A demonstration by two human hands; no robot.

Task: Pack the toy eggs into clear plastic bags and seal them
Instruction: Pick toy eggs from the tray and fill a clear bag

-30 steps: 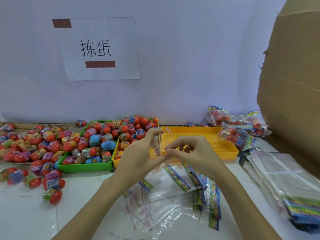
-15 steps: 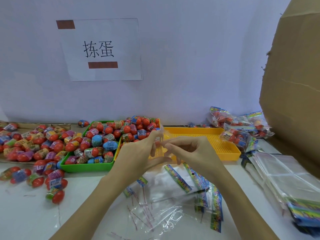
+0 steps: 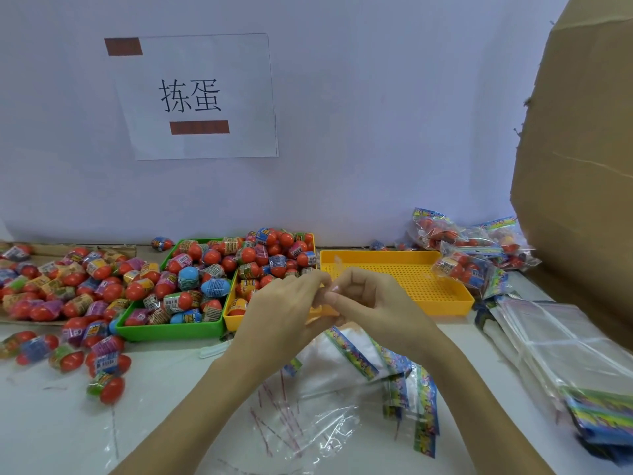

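Hands meet at the centre of the frame: the left hand (image 3: 287,303) and the right hand (image 3: 373,299) pinch a thin clear strip (image 3: 337,264) between curled fingertips, its end sticking up above them. Toy eggs (image 3: 212,269) fill the green tray (image 3: 171,329) left of centre and spill over the table (image 3: 51,423) at the far left. Behind the hands sits a yellow tray (image 3: 445,303). Clear bags (image 3: 346,358) lie below the hands, more stacked at lower right. Packed bags (image 3: 469,248) pile at the right, beside a cardboard box (image 3: 582,166).
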